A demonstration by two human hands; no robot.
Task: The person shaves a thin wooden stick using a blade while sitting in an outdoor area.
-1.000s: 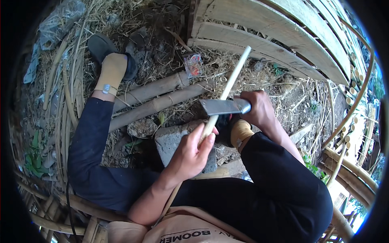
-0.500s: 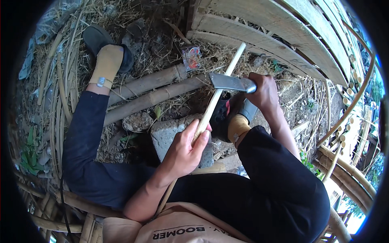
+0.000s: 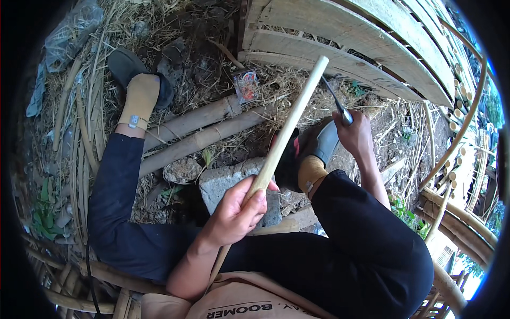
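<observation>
My left hand (image 3: 232,217) is closed around a pale, peeled wooden stick (image 3: 291,121). The stick slants up and away to the right, its lower end running back along my forearm towards my body. On the right, my right hand (image 3: 355,134) grips the handle of a wide-bladed chopping knife (image 3: 333,97). Its blade is seen nearly edge-on, pointing up and left, with the tip close beside the stick's far part. Whether blade and stick touch, I cannot tell.
A concrete block (image 3: 217,186) lies beneath my left hand. Two bamboo poles (image 3: 204,139) lie on the straw-strewn ground beyond it. A slatted wooden panel (image 3: 319,24) stands at the far right, with stacked bamboo (image 3: 456,159) beyond. A crumpled wrapper (image 3: 245,86) lies near the panel.
The knife has come off the stick to its right and turned from flat-on to edge-on. My right hand has shifted slightly right and nearer. My left hand still holds the stick, now slightly nearer.
</observation>
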